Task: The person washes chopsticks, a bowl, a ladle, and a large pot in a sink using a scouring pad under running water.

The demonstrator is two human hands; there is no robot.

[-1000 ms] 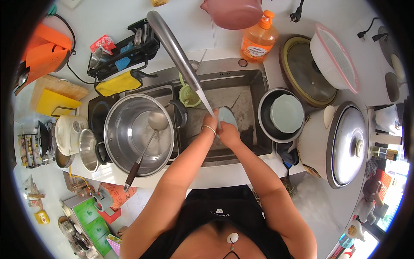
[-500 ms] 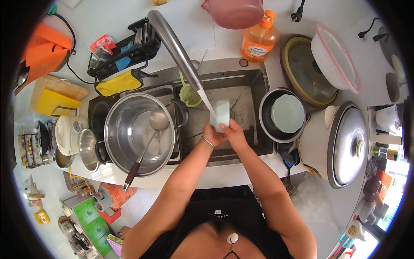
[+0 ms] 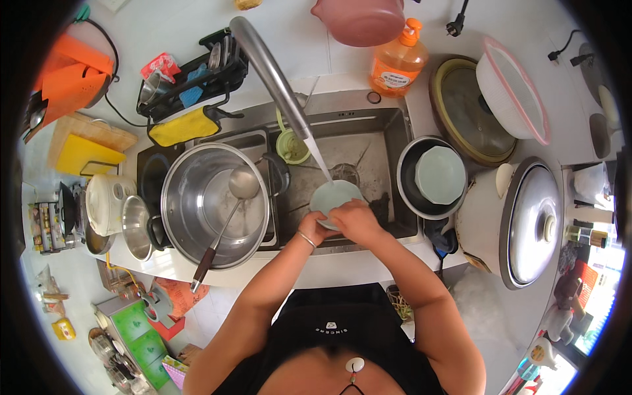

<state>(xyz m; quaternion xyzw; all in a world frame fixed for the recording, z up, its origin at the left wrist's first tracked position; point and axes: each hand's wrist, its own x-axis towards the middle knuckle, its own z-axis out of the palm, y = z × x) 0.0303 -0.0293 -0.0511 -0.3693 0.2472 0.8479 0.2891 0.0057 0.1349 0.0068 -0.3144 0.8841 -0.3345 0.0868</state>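
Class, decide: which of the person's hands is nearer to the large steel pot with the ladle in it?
Left. The left hand is to the right of the pot, holding the pale bowl; the right hand is farther right, also on the bowl.

My left hand (image 3: 316, 226): thumb over the near left rim of a pale bowl (image 3: 329, 193), holding it; a bracelet (image 3: 307, 239) circles my wrist.
My right hand (image 3: 356, 216): curled over the bowl's near right rim.
Tap (image 3: 273, 76): its water (image 3: 319, 158) meets the bowl's far edge.
Sink (image 3: 378, 148): under my 2 hands, 1 green strainer (image 3: 291, 146) at its far left.
To my left: 1 steel pot (image 3: 187, 197), 1 ladle (image 3: 244, 182) leaning inside.
To my right: 1 faceted bowl (image 3: 439, 174) nested in 1 metal basin (image 3: 412, 205).
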